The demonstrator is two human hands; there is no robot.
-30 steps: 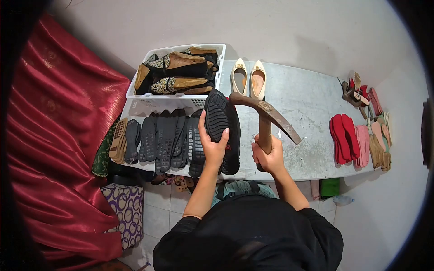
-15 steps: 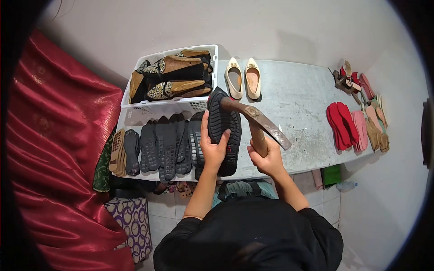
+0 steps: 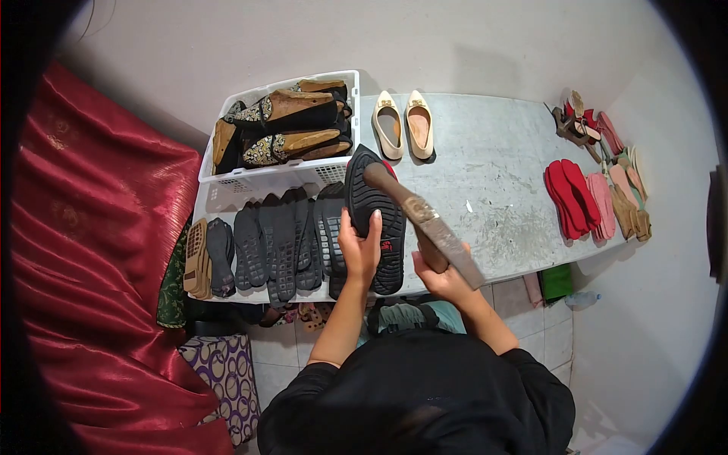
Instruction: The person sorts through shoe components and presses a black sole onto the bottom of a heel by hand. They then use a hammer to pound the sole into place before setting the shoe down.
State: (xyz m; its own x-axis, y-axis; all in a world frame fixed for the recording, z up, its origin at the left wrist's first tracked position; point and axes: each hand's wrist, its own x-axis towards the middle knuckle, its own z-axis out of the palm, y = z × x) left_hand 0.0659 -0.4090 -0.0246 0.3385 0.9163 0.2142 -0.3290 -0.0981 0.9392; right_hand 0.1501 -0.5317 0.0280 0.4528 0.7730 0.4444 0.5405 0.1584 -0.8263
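Observation:
My left hand [image 3: 359, 252] grips a shoe, its black ridged sole [image 3: 390, 258] turned up toward me and a bit of red showing at the edge. Wrapped around a wooden handle, my right hand [image 3: 449, 283] holds a hammer [image 3: 426, 215] with a long, worn metal head. The hammer's round face overlaps the front part of the sole; whether it touches cannot be made out. Its flat end points down over my right wrist. Left of the shoe, dark grey soles [image 3: 282, 243] lie in rows on the table.
A white crate [image 3: 277, 178] holds several shoes on wooden lasts. Cream flats [image 3: 419, 129] stand behind the shoe. Red insoles [image 3: 572, 199] and pink insoles [image 3: 603, 206] lie at the table's right. Tan soles [image 3: 198, 258] sit at the left, beside a red curtain [image 3: 114, 288].
The hammer has tilted, its flat end swinging down and nearer my right wrist. My right hand has dropped slightly, while the left still holds the shoe. The whole view has shifted a little.

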